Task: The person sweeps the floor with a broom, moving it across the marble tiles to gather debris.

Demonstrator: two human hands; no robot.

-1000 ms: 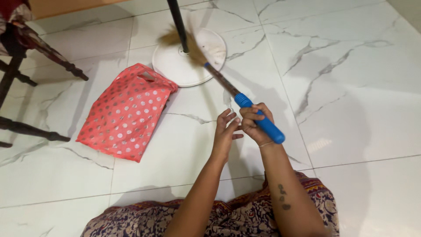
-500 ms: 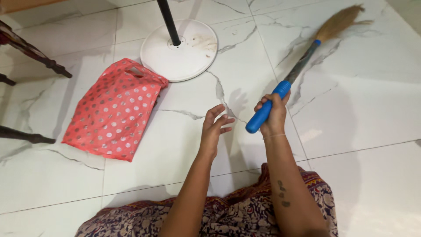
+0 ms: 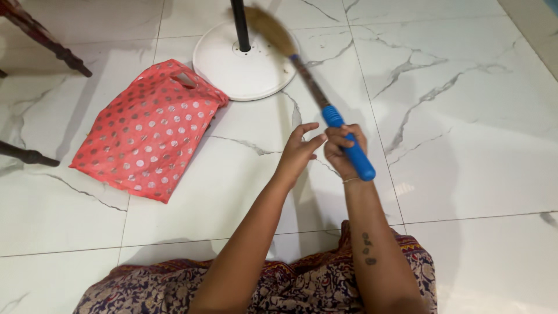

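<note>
Her right hand [image 3: 343,152] grips the broom [image 3: 325,107], bristles on the far fan base [image 3: 221,64]; left hand [image 3: 299,152] spread, empty. Sweeping looks unfinished.

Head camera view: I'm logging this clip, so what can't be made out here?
- Broom bristles: blurred by motion over the white round base.
- Black pole: cut off by the top edge.
- Dark wooden legs: the furniture runs off the left edge.
- Right hand palm: hidden against the blue handle.
- Red dotted bag: contents unseen.
</note>
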